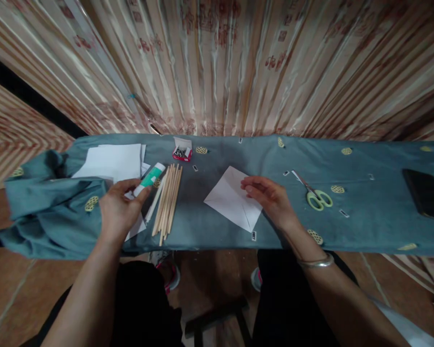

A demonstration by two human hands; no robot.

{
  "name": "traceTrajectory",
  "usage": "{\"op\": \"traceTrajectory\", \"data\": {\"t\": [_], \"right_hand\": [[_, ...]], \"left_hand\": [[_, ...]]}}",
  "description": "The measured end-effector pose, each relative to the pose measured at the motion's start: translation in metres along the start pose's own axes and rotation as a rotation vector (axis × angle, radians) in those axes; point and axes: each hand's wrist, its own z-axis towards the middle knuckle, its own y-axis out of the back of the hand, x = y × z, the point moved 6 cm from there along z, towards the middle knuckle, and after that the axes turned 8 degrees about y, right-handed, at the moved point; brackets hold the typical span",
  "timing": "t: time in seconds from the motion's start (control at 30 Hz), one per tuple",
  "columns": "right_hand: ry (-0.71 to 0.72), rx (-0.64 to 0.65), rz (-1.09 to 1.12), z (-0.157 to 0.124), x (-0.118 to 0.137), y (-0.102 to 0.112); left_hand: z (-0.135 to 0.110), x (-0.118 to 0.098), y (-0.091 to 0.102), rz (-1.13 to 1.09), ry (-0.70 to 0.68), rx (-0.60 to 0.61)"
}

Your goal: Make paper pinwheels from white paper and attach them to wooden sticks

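Note:
My left hand (121, 205) is closed round a white and green glue stick (151, 180), held at a slant above the left part of the table. A white square of paper (226, 195) lies turned like a diamond in front of me, with crease lines across it. Over its right corner hovers my right hand (265, 197), its fingers loosely bent and no object visible in them. That corner is partly hidden by the hand. Just right of the glue stick, a bundle of thin wooden sticks (168, 202) rests on the cloth.
White paper sheets (112, 161) are stacked at the left beside bunched cloth (54, 207). A small open red box (183, 150) with metal bits stands toward the back. Scissors with green handles (316, 197) and a black phone (427, 193) lie to the right. A curtain (217, 67) hangs behind the table.

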Motion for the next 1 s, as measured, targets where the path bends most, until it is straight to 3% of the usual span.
{"op": "traceTrajectory", "data": {"t": [0.17, 0.27, 0.33, 0.4, 0.47, 0.53, 0.7, 1.0], "right_hand": [[0.048, -0.038, -0.139, -0.006, 0.000, 0.028], [0.106, -0.028, -0.317, -0.015, 0.003, 0.037], [0.169, 0.034, -0.441, -0.023, 0.008, 0.035], [0.246, 0.128, -0.536, -0.031, 0.013, 0.029], [0.316, 0.214, -0.616, -0.039, 0.016, 0.023], [0.357, 0.277, -0.684, -0.044, 0.016, 0.018], [0.381, 0.364, -0.762, -0.050, 0.009, 0.014], [0.349, 0.413, -0.788, -0.049, 0.009, 0.013]], "left_hand": [[0.005, 0.003, 0.000, 0.345, -0.245, -0.023], [-0.007, -0.012, 0.006, 0.293, -0.402, -0.147], [-0.028, -0.032, 0.005, 0.192, -0.532, -0.211], [-0.061, -0.061, -0.013, 0.102, -0.761, -0.102], [-0.100, -0.089, -0.039, -0.003, -0.998, 0.097], [-0.128, -0.108, -0.065, -0.018, -1.110, 0.237], [-0.142, -0.120, -0.100, -0.013, -1.135, 0.307], [-0.138, -0.117, -0.104, -0.037, -1.147, 0.304]]}}
